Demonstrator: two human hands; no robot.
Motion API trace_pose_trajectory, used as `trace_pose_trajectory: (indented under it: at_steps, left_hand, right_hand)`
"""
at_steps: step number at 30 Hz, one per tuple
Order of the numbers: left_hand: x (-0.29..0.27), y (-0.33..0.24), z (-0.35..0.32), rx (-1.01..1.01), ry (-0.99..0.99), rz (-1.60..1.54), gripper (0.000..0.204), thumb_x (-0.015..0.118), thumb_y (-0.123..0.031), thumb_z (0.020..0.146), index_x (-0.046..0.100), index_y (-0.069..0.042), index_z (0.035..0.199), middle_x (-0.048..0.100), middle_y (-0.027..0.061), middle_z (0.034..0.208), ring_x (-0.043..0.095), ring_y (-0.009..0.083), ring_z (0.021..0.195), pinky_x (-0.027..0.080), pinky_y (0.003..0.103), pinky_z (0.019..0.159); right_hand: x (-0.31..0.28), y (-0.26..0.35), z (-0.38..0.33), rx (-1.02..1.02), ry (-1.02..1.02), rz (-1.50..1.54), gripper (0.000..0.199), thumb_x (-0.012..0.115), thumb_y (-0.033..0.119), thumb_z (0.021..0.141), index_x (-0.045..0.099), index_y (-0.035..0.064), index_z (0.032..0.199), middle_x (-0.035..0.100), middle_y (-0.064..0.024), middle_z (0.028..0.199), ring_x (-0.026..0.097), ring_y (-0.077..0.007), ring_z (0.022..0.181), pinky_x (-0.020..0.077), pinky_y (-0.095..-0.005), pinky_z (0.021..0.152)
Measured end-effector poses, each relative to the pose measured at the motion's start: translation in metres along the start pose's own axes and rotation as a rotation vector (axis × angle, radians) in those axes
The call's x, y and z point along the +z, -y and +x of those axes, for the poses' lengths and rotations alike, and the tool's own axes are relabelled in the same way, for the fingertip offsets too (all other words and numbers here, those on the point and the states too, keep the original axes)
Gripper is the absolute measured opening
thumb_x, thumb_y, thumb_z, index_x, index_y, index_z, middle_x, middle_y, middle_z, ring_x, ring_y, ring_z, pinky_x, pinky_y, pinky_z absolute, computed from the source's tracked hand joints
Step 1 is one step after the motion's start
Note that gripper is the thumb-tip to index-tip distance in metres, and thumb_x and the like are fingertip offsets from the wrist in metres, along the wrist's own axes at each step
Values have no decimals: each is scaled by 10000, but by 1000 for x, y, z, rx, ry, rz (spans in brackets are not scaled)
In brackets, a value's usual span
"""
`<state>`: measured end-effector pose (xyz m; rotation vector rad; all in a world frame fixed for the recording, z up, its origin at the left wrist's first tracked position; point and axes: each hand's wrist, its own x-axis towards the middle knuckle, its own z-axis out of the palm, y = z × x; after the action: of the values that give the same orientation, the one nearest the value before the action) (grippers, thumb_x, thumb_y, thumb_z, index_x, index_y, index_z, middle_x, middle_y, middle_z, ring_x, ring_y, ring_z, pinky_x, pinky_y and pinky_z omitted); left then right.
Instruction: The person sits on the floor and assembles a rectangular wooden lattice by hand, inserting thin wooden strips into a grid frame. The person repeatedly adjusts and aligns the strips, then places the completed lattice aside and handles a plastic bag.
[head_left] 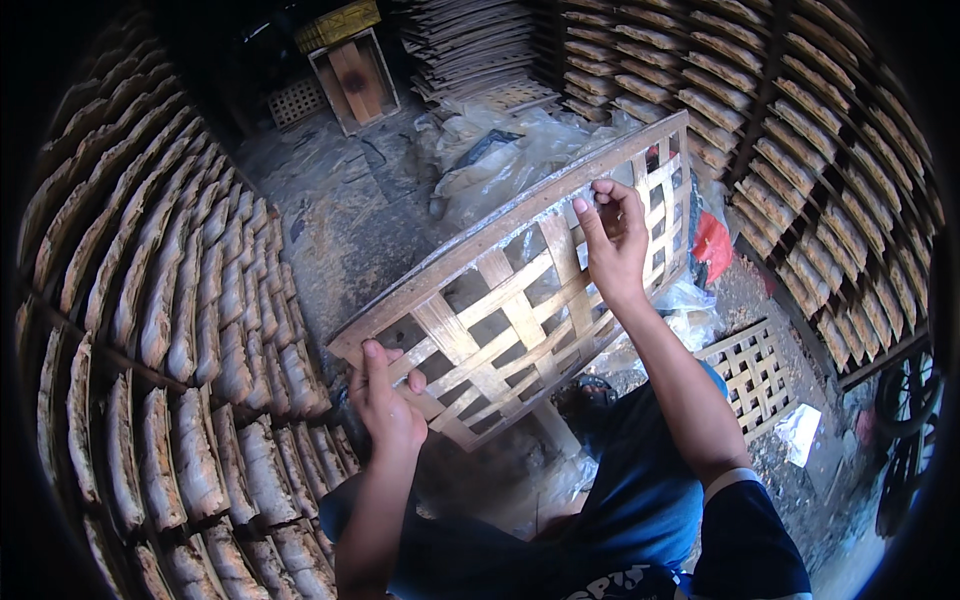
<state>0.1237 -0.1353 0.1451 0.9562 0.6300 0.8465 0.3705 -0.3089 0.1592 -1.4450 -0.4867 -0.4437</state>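
Rack (522, 322) slants lengthwise up rightward | left hand (390, 408) pinching its low end | right hand (618, 255) at top rail (470, 255), fingers curled, pinch unclear

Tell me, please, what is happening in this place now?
The person's left hand grips the left end of a woven lattice panel, and the right hand holds its upper edge. The panel is raised, slanting up to the right. Another lattice panel is at lower right; racks of layered pieces stand on both sides.
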Motion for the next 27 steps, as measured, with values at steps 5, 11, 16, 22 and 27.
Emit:
trace_pose_trajectory:
  at_steps: [5, 11, 16, 22, 27]
  left_hand:
    - [6, 6, -6, -50, -15, -24, 431, 634, -487, 977, 535, -85, 856, 508, 36, 717, 454, 169, 511, 384, 331, 507]
    - [6, 11, -6, 6, 74, -13, 441, 624, -484, 983, 547, -75, 837, 518, 36, 706, 464, 171, 511, 390, 335, 517]
    - [5, 17, -7, 30, 105, 1, 429, 622, -465, 990, 566, -69, 836, 531, 32, 720, 466, 167, 523, 397, 329, 532]
    - [17, 13, -17, 39, 76, -22, 401, 626, -436, 995, 589, -75, 825, 561, 29, 764, 462, 162, 548, 404, 328, 524]
    - [12, 18, -16, 34, 119, -40, 381, 639, -418, 991, 594, -79, 823, 580, 31, 801, 470, 157, 566, 405, 325, 522]
  right_hand:
    - [2, 8, -4, -34, 0, -118, 283, 790, 200, 872, 676, 61, 1091, 609, -58, 995, 538, -179, 921, 454, -320, 849]
    - [6, 4, -10, -76, 31, -79, 222, 769, 164, 885, 686, 53, 1059, 621, -63, 987, 543, -184, 911, 446, -318, 860]
    - [14, 18, -25, -79, 117, -99, 149, 750, 125, 898, 691, 43, 1008, 625, -64, 963, 557, -191, 912, 447, -321, 858]
    - [19, 21, -30, -123, 129, -127, 122, 699, 94, 954, 659, -11, 1002, 582, -46, 1004, 564, -106, 858, 474, -229, 740]
    - [28, 26, -39, -92, 135, -112, 129, 730, 116, 911, 672, 24, 981, 625, -61, 970, 574, -183, 899, 453, -308, 813]
